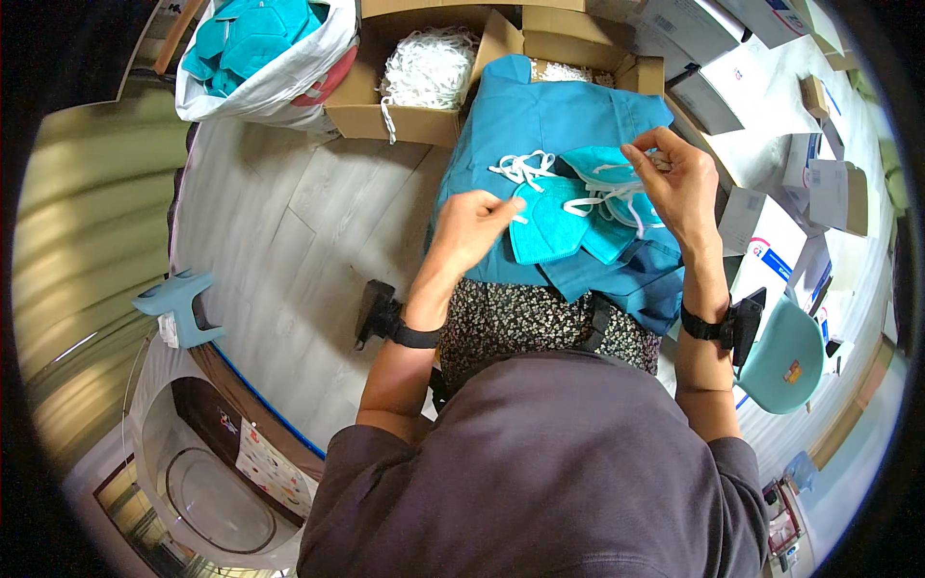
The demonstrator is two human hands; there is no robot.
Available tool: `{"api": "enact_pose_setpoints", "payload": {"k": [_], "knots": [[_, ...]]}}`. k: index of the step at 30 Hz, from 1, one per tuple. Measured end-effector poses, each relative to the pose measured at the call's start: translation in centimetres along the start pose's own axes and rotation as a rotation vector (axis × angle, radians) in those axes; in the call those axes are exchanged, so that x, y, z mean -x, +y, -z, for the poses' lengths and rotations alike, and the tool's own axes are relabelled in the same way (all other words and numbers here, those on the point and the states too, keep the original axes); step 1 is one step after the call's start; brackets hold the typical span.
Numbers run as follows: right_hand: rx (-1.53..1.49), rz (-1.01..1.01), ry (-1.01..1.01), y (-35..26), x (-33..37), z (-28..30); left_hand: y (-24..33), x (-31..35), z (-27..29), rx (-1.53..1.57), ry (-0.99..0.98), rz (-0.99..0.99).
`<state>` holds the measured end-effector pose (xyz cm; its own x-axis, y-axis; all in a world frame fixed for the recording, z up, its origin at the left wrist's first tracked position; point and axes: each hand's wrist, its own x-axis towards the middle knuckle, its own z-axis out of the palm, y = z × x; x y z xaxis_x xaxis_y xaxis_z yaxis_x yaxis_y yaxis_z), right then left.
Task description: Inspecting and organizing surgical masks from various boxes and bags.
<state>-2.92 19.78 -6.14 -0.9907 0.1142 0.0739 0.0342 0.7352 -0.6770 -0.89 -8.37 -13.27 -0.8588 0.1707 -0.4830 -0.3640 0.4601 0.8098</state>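
Note:
Several turquoise face masks with white elastic straps lie on a blue cloth (482, 125) spread over my lap. My left hand (470, 231) is closed in a pinch at the left edge of the front face mask (549, 223), close to a short white strap end. My right hand (682, 178) is raised over the right side of the pile. Its thumb and index finger are pinched together, and white elastic strap shows within its curled fingers. Beneath it lies another mask (590, 162). A loop of loose white strap (523, 168) rests beyond the front mask.
A cardboard box (412, 123) holding a heap of white straps (432, 65) stands ahead. Left of it is a white sack (255, 112) filled with turquoise masks. White cartons (761, 226) and a teal chair (785, 356) are at right; a blue stool (181, 306) is at left.

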Motion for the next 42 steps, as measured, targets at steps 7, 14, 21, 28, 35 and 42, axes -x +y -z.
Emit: {"api": "enact_pose_setpoints", "payload": {"k": [7,14,21,28,35,42], "knots": [[0.096,-0.027,0.176,-0.7,0.4,1.7,3.4,2.3,0.4,0.686,0.108,-0.008],[-0.6,-0.109,-0.241,-3.9,2.3,-1.1,6.1,1.9,-1.7,0.824,0.098,-0.081],[-0.73,-0.113,-0.095,-4.3,0.8,1.5,7.8,0.3,-0.6,0.374,0.222,-0.49],[-0.802,-0.164,-0.226,-3.0,0.0,3.1,9.3,-1.9,-0.9,0.521,-0.181,-0.494],[-0.974,-0.329,-0.243,-2.2,-1.0,3.1,9.1,-2.2,-1.7,0.605,-0.302,-0.42],[-1.06,-0.417,-0.247,-1.5,-1.7,2.6,9.0,-1.7,-2.7,0.493,-0.343,-0.427]]}}
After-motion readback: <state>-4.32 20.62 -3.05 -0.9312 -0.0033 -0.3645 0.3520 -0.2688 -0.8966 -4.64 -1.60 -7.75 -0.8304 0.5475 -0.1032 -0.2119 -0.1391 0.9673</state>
